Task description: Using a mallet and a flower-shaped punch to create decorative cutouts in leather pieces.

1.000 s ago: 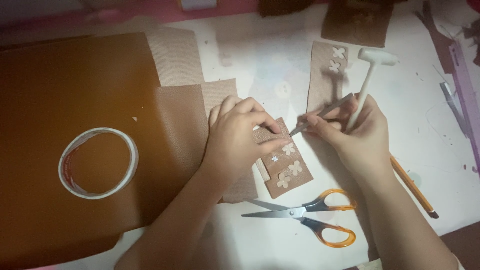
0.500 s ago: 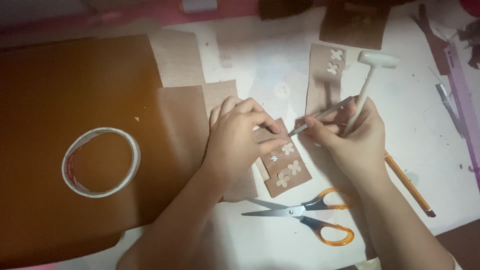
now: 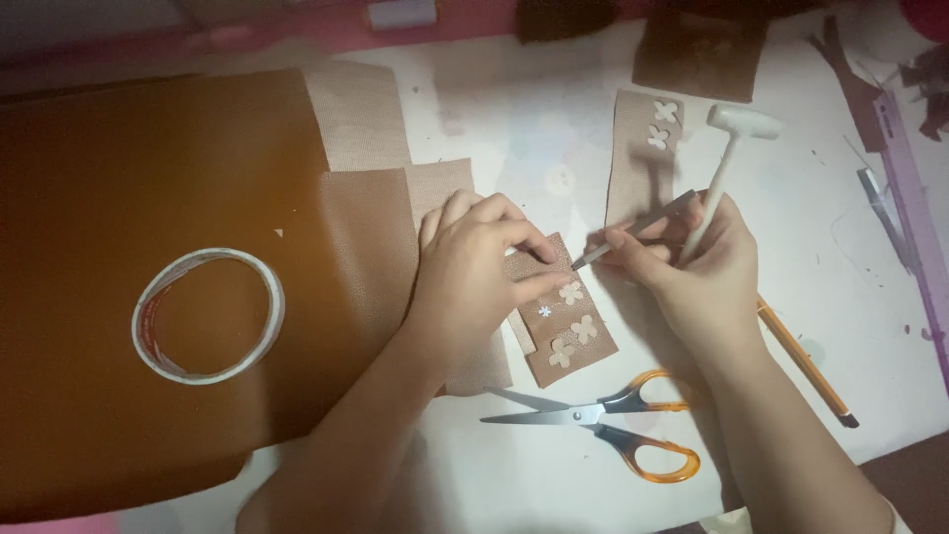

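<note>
**Desk:** Fingertips (image 3: 529, 240) of the left hand (image 3: 465, 277) press flat on a small brown leather strip (image 3: 563, 321), closed down on its upper end. What does the other hand carry?

**Photographer:** Two tools at once. The right hand (image 3: 702, 277) pinches a slim grey punch tool (image 3: 633, 229) between thumb and forefinger, tip touching the strip's top edge, while the remaining fingers curl around the handle of a small white mallet (image 3: 727, 168).

**Desk:** Where does the strip lie?

**Photographer:** On the white table (image 3: 514, 465), centre frame, between both hands, overlapping a tan fabric piece (image 3: 371, 257). Pale flower cut-outs already dot its lower half.

**Desk:** What would good work demand now?

**Photographer:** In my judgement, holding the strip firmly, keeping the punch upright, and keeping the left fingertips away from its tip.

**Desk:** Surroundings?

**Photographer:** Orange-handled scissors (image 3: 603, 425) just below the strip, a pencil (image 3: 806, 361) beside the right wrist, a second flowered strip (image 3: 643, 148) above, and a tape roll (image 3: 208, 314) on the large brown sheet (image 3: 119, 178), well left.
</note>
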